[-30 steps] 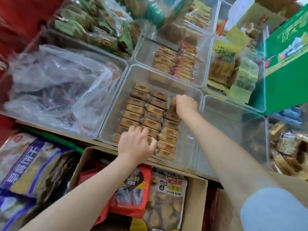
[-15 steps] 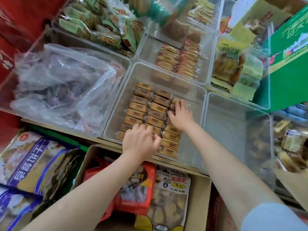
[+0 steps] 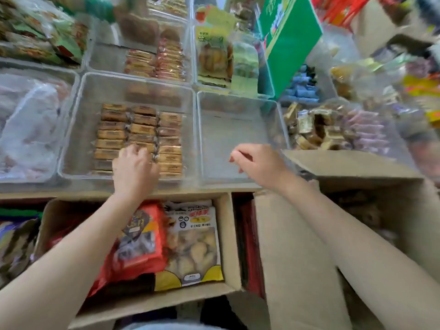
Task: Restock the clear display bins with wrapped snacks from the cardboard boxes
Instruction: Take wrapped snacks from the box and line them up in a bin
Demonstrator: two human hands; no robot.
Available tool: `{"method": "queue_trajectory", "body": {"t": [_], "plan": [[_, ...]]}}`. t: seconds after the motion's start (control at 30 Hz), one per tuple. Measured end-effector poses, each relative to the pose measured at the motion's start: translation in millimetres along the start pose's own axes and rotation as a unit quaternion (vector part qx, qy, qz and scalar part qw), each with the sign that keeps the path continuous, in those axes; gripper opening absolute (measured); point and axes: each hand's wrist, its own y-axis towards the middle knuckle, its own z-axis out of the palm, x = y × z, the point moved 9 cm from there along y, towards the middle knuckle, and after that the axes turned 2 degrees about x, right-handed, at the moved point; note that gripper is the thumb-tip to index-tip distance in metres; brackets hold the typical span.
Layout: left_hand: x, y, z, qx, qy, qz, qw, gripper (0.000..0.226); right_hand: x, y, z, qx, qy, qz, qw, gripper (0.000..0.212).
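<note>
The wrapped snacks [image 3: 140, 136] lie in three neat rows inside a clear bin [image 3: 78, 129] at the centre of the shelf, toward 11 o'clock from the middle of the view. The left hand [image 3: 134, 171] rests on the near end of the middle row, fingers curled down onto the packets; whether it actually pinches one cannot be told. At 3 o'clock from that bin, touching it, sits a second clear bin [image 3: 238, 144] with a bare floor. The right hand [image 3: 259, 164] hovers over its near edge, fingers loosely curled and holding nothing. At 6 o'clock, below the shelf, an open cardboard box [image 3: 228, 234] holds a red bag [image 3: 142, 236] and a white bag [image 3: 195, 239]. At 4 o'clock stands another cardboard box [image 3: 297, 258]. A green carton [image 3: 290, 41] stands at 1 o'clock.
</note>
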Motion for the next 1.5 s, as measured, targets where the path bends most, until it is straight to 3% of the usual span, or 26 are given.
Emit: {"method": "queue_trajectory", "body": {"t": [0.07, 0.17, 0.23, 0.33, 0.4, 0.5, 0.63, 0.73, 0.8, 0.97, 1.03, 1.1, 1.17, 1.23, 1.37, 1.5], "plan": [[-74, -46, -4, 0.011, -0.139, 0.067, 0.988, 0.041, -28, -41, -32, -0.067, 0.005, 0.006, 0.998, 0.026], [-190, -142, 5, 0.134, -0.339, 0.126, 0.923, 0.041, -70, -97, -75, -0.167, 0.025, 0.012, 0.986, 0.027], [-254, -199, 15, 0.191, -0.381, 0.153, 0.891, 0.057, -96, -129, -97, -0.222, 0.044, 0.009, 0.974, 0.03], [-309, -249, 43, 0.224, -0.394, 0.139, 0.88, 0.091, -135, -165, -114, -0.255, 0.069, 0.008, 0.965, 0.035], [-318, -256, 58, 0.188, -0.397, 0.104, 0.892, 0.094, -164, -176, -106, -0.192, 0.062, 0.028, 0.979, 0.035], [-305, -251, 68, 0.133, -0.415, 0.035, 0.899, 0.088, -210, -182, -53, 0.026, 0.008, 0.071, 0.997, 0.029], [-299, -245, 60, 0.123, -0.449, 0.009, 0.885, 0.084, -240, -188, 9, 0.191, -0.065, 0.051, 0.978, 0.024], [-296, -239, 53, 0.127, -0.461, 0.0, 0.879, 0.085, -269, -191, 62, 0.314, -0.169, 0.056, 0.932, 0.031], [-299, -240, 51, 0.127, -0.461, 0.004, 0.878, 0.086, -291, -193, 94, 0.361, -0.216, 0.051, 0.906, 0.037], [-297, -243, 56, 0.117, -0.469, -0.004, 0.875, 0.087, -323, -200, 126, 0.382, -0.25, 0.053, 0.888, 0.053], [-297, -242, 58, 0.117, -0.468, -0.001, 0.876, 0.085, -321, -195, 119, 0.383, -0.185, 0.06, 0.903, 0.048], [-298, -240, 57, 0.115, -0.471, 0.0, 0.875, 0.084, -315, -185, 96, 0.37, 0.014, 0.114, 0.922, 0.036], [-301, -236, 56, 0.118, -0.47, 0.003, 0.875, 0.085, -297, -183, 67, 0.365, 0.278, 0.188, 0.868, 0.034], [-303, -232, 54, 0.124, -0.466, 0.013, 0.876, 0.086, -269, -180, 33, 0.35, 0.451, 0.175, 0.802, 0.035], [-303, -225, 52, 0.147, -0.467, 0.031, 0.871, 0.085, -205, -172, -38, 0.302, 0.592, 0.052, 0.745, 0.039], [-286, -218, 44, 0.155, -0.412, 0.067, 0.895, 0.07, -129, -162, -64, 0.316, 0.591, -0.03, 0.742, 0.053]]}}
